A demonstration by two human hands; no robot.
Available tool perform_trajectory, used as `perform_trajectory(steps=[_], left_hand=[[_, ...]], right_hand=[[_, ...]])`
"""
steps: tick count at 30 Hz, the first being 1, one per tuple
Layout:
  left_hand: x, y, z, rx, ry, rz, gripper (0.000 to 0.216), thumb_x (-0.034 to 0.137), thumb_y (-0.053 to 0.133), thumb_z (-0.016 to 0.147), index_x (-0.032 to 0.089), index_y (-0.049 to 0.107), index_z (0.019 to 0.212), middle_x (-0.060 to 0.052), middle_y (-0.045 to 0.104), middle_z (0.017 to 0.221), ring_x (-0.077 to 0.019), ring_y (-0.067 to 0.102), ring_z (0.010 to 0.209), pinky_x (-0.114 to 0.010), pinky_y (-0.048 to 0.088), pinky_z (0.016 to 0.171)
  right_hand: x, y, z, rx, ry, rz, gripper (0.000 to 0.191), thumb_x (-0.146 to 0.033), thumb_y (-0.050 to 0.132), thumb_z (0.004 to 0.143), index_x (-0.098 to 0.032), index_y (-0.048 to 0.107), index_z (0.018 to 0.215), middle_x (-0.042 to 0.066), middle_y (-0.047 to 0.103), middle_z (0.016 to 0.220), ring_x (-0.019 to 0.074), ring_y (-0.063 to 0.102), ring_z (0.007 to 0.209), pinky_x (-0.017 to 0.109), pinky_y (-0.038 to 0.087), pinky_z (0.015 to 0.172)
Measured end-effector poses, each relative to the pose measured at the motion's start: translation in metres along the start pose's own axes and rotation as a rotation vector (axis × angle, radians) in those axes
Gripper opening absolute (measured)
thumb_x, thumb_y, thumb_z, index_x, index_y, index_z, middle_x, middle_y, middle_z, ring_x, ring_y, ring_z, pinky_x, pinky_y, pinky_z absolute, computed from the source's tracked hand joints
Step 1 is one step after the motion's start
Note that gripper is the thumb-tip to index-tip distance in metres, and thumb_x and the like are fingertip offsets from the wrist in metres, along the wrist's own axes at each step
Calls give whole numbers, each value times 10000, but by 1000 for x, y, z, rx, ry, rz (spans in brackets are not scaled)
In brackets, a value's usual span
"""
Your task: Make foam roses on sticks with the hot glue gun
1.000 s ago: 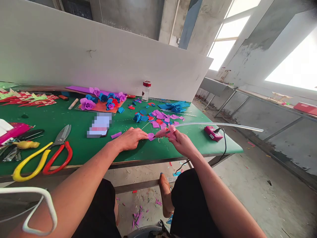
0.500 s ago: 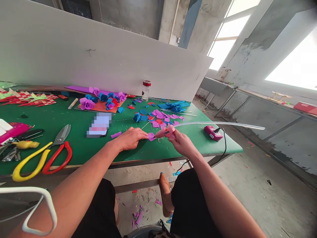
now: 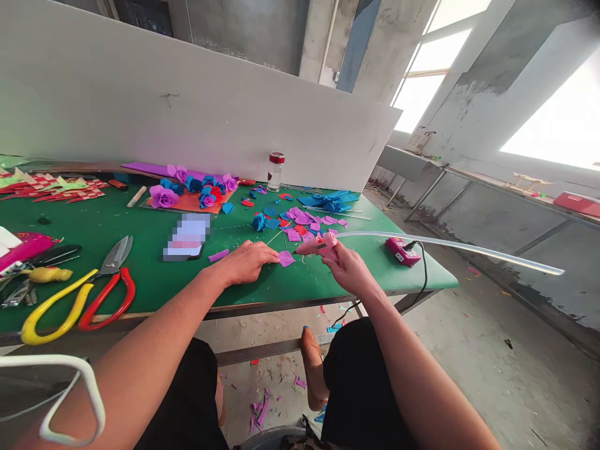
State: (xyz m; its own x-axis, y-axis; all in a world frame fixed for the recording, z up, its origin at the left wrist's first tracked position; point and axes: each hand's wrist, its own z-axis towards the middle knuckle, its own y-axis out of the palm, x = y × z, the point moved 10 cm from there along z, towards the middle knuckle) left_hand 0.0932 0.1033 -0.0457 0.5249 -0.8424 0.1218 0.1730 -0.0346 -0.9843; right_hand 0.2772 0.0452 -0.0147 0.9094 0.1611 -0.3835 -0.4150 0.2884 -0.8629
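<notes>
Between the fingertips of my left hand (image 3: 250, 259) is the edge of a purple paper petal (image 3: 285, 259), held just above the green tabletop. My right hand (image 3: 347, 265) is wrapped round a pink hot glue gun (image 3: 319, 245), its nozzle pointing left, close to the petal's right edge. A long clear glue stick (image 3: 450, 240) trails out of the gun's back to the right. Behind my hands lie loose purple petals (image 3: 304, 217), a blue paper flower (image 3: 259, 222) and thin wire stems. A rolled purple strip (image 3: 218, 255) lies left of my left hand.
Large scissors (image 3: 107, 281) with red and yellow handles and a phone (image 3: 187, 236) lie to the left. Finished paper flowers (image 3: 164, 197) rest on a board behind. A lidded glass jar (image 3: 275, 172) stands near the white panel (image 3: 210, 106). A corded purple power block (image 3: 402, 251) sits at the right.
My right hand has drawn the glue gun slightly right, its nozzle now away from the petal. The glue stick's far end has swung lower and farther right. My left hand has hardly moved.
</notes>
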Motion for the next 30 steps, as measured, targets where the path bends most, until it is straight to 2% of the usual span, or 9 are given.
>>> perform_trajectory(steps=[4, 9, 15, 18, 24, 27, 30], left_hand=[[-1, 1, 0, -1, 2, -9, 621, 11, 440, 809, 367, 671, 1261, 20, 660, 1353, -207, 562, 1243, -395, 417, 1012], [0, 2, 0, -5, 7, 11, 649, -21, 434, 799, 373, 662, 1261, 34, 658, 1354, -203, 565, 1241, -383, 418, 986], [0, 2, 0, -24, -3, 39, 644, -37, 424, 796, 348, 661, 1255, 30, 642, 1377, -207, 550, 1265, -378, 418, 949], [0, 1, 0, -17, -1, 36, 625, -22, 420, 807, 344, 665, 1251, 24, 645, 1373, -203, 544, 1273, -382, 420, 953], [0, 1, 0, -24, -6, 28, 633, -13, 422, 802, 351, 668, 1258, 27, 645, 1374, -203, 543, 1269, -382, 424, 973], [0, 2, 0, -43, -10, 33, 638, -23, 401, 806, 341, 669, 1256, 24, 640, 1381, -205, 551, 1258, -392, 421, 972], [1, 2, 0, -38, -1, 31, 636, -26, 405, 806, 342, 667, 1253, 27, 646, 1372, -202, 556, 1251, -387, 417, 971]], right_hand=[[-3, 8, 1, -20, -27, 48, 361, -284, 531, 903, -193, 564, 1250, 80, 727, 933, 236, 637, 797, 284, 393, 642], [-7, 16, 1, -68, -28, -5, 430, -246, 526, 909, -195, 516, 1336, 106, 732, 1039, 249, 645, 860, 285, 396, 658], [-2, 10, -1, -72, 5, -36, 442, -208, 521, 901, -211, 513, 1343, 108, 734, 1092, 255, 655, 907, 283, 395, 658], [4, 3, -1, -41, 27, -32, 441, -218, 522, 898, -202, 512, 1339, 108, 737, 1047, 256, 654, 884, 286, 395, 660], [8, 3, 0, -18, 11, 81, 305, -285, 534, 889, -191, 590, 1174, 67, 702, 877, 227, 616, 754, 286, 393, 641], [5, 9, 1, -37, -10, 151, 228, -310, 543, 887, -192, 605, 1072, 54, 690, 859, 208, 594, 726, 278, 393, 633], [1, 15, 2, -52, -21, 145, 199, -284, 555, 884, -189, 599, 1053, 57, 695, 884, 205, 597, 752, 272, 392, 641]])
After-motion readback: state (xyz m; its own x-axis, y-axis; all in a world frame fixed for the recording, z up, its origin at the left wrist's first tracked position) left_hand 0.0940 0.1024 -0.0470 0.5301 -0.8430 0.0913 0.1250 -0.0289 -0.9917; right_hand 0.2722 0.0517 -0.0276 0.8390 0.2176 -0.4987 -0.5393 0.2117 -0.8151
